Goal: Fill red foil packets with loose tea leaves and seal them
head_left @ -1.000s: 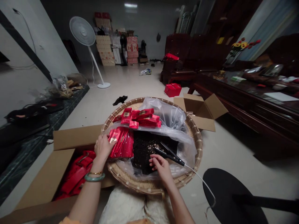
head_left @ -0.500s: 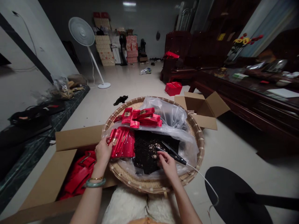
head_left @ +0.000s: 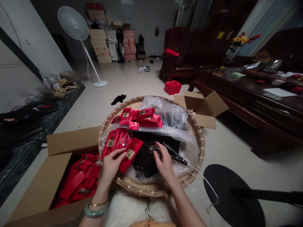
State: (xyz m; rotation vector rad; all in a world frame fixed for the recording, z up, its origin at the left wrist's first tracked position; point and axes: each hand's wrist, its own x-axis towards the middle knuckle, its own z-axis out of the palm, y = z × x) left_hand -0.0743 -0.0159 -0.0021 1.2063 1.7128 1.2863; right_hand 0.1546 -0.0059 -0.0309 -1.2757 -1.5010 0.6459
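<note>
Between its thumb and fingers my left hand (head_left: pixel 112 165) holds a red packet (head_left: pixel 131 154) with a gold label, tilted over the woven bamboo tray (head_left: pixel 201 138). My right hand (head_left: pixel 163 159) is over the dark, loose, leaf-like stuff (head_left: pixel 143 157), thumb and fingers apart, with nothing plainly in them. Just right of it lies a black corded tool with two long arms (head_left: pixel 178 157). A stack of red packets (head_left: pixel 111 142) sits in clear plastic at the tray's left, and more red packets (head_left: pixel 145 116) lie on the plastic sheet (head_left: pixel 165 110) behind.
An open carton (head_left: pixel 75 138) with many red packets stands at the left. Another open carton (head_left: pixel 210 105) is at the back right. A black round stand base (head_left: pixel 232 195) lies at the right, beside the tool's white cord (head_left: pixel 210 184). A white fan (head_left: pixel 100 83) stands farther back.
My left hand has taken a red packet off the stack and brought it right, over the dark stuff. My right hand has shifted slightly left, its fingers more spread. The view has shifted a little.
</note>
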